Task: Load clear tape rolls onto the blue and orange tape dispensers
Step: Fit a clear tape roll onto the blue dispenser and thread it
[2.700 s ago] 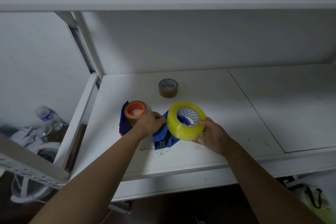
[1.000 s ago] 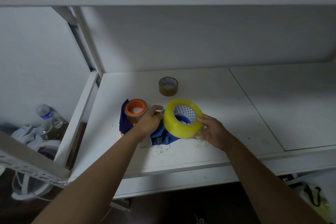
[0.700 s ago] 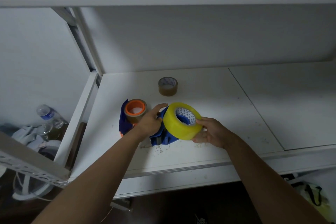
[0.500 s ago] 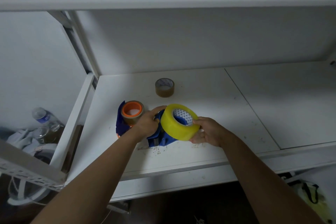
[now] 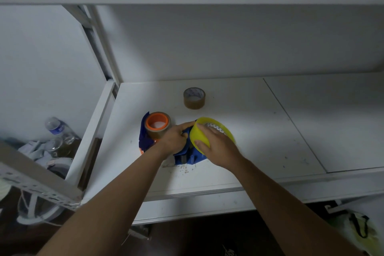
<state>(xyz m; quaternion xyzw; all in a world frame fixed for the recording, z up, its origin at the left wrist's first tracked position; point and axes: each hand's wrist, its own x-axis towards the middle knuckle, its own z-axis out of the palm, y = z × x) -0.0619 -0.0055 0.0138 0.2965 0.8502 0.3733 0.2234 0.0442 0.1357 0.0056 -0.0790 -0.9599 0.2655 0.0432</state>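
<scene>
Closest to me, my right hand (image 5: 216, 147) lies flat over the yellow tape roll (image 5: 209, 135), fingers straight, pressing it onto the blue dispenser (image 5: 187, 155) on the white shelf (image 5: 259, 131). My left hand (image 5: 173, 138) curls around that dispenser's left side, thumb reaching to the roll's rim. Just left stands a second dispenser (image 5: 143, 137) carrying a brown roll with an orange hub (image 5: 157, 124). Farther back, a loose brown tape roll (image 5: 194, 98) sits alone on the shelf.
</scene>
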